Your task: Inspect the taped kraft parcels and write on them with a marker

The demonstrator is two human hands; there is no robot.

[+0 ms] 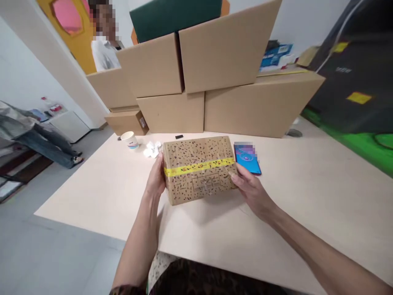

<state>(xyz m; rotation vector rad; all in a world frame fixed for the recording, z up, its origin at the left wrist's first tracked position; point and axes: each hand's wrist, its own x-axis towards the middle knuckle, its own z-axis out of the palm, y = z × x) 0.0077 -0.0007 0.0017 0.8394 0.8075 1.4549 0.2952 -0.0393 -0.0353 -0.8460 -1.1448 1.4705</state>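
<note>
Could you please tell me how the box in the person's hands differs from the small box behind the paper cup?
The held box is dark-speckled and crossed by yellow tape; the small box shows plain brown sides and a label.
The held box is between the left hand and right hand; the small box stands on the table.
Both are brown cardboard.
</note>
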